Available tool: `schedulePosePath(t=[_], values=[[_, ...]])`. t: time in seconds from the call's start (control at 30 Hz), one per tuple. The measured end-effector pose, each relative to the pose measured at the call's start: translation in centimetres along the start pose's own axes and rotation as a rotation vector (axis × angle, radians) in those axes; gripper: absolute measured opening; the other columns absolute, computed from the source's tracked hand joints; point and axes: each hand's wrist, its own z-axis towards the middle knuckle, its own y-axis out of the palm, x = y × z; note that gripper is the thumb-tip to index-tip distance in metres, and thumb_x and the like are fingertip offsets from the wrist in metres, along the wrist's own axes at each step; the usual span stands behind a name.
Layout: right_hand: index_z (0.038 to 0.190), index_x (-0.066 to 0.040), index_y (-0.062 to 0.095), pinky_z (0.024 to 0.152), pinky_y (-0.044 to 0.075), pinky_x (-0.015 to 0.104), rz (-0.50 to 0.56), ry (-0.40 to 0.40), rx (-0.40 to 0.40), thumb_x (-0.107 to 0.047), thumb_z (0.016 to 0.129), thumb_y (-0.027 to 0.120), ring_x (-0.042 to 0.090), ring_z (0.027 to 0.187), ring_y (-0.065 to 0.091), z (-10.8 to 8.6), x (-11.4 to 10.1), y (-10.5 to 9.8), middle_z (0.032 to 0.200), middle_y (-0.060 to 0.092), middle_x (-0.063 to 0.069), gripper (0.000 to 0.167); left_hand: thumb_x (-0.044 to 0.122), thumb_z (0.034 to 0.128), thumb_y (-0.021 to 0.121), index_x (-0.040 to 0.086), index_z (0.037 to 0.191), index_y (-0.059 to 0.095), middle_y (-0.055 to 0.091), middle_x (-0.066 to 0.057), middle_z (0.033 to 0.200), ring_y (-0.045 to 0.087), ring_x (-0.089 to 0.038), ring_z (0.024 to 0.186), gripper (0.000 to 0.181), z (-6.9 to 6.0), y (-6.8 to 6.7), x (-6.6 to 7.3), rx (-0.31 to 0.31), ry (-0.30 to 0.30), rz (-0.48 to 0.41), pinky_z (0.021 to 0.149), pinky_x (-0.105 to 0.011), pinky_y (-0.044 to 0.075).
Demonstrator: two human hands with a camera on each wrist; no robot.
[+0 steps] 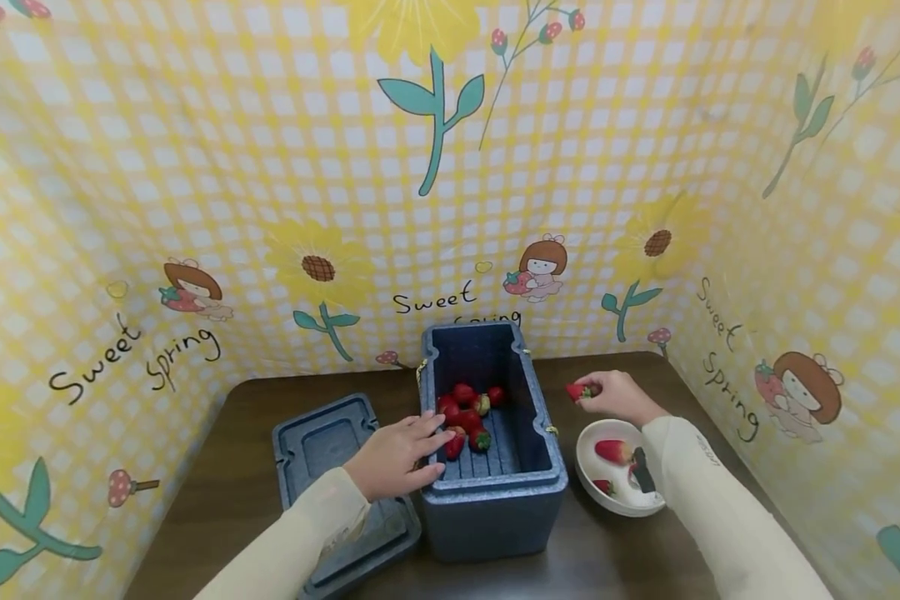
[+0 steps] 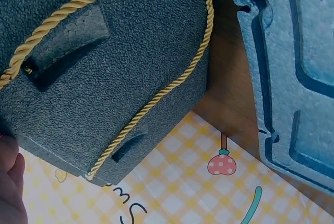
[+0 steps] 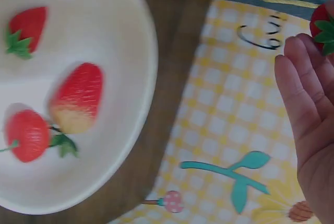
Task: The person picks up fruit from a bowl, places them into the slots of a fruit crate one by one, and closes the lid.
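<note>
One lid [image 1: 324,446] rests aside, leaving the box [image 1: 495,527] open; the left hand [image 1: 399,454] lies on its left rim, fingers extended, probably steadying it. Strawberries [image 1: 468,421] sit inside. Beyond the white bowl [image 1: 621,507], the right hand [image 1: 618,397] pinches another strawberry [image 1: 576,392] near its leaves.

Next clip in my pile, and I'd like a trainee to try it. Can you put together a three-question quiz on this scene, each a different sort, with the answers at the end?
1. True or false: the left hand touches the foam box while the right hand holds a strawberry.
2. In the left wrist view, what colour is the twisted rope on the box's side? A) black B) gold C) red
3. How many strawberries show in the white bowl in the right wrist view?

Key: 1. True. 2. B. 3. Three.
</note>
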Motion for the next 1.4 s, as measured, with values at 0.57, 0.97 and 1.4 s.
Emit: schedulePosePath(t=[0.57,0.97,1.4], values=[[0.095,0.005,0.072,0.057,0.042,0.026,-0.103,-0.007,-0.036,-0.013,0.074,0.072,0.009,0.057,0.048,2.0,-3.5,-2.9,0.066,0.063,-0.001,0.028,0.039,0.0993,0.043,0.007,0.138,0.053,0.046,-0.016,0.143,0.041,-0.028,0.134,0.051,0.0,-0.6,-0.3,-0.067,0.036,0.049,0.109,-0.042,0.031],[0.096,0.005,0.072,0.057,0.043,0.026,-0.155,-0.048,-0.038,-0.016,0.075,0.071,0.01,0.058,0.048,3.7,-4.6,-2.3,0.068,0.065,0.001,0.03,0.038,0.0992,0.044,0.007,0.138,0.052,0.047,-0.016,0.142,0.041,-0.027,0.134,0.051,0.0,-0.5,-0.3,-0.048,0.026,0.041,0.11,-0.044,0.03],[0.097,0.005,0.072,0.058,0.042,0.025,-0.147,-0.071,-0.061,-0.014,0.076,0.071,0.01,0.059,0.048,5.0,-6.4,-2.1,0.071,0.066,0.002,0.029,0.04,0.1008,0.041,0.003,0.136,0.053,0.047,-0.02,0.141,0.041,-0.031,0.133,0.053,-0.2,-0.4,-0.1,-0.012,0.034,-0.001,0.109,-0.046,0.031]])
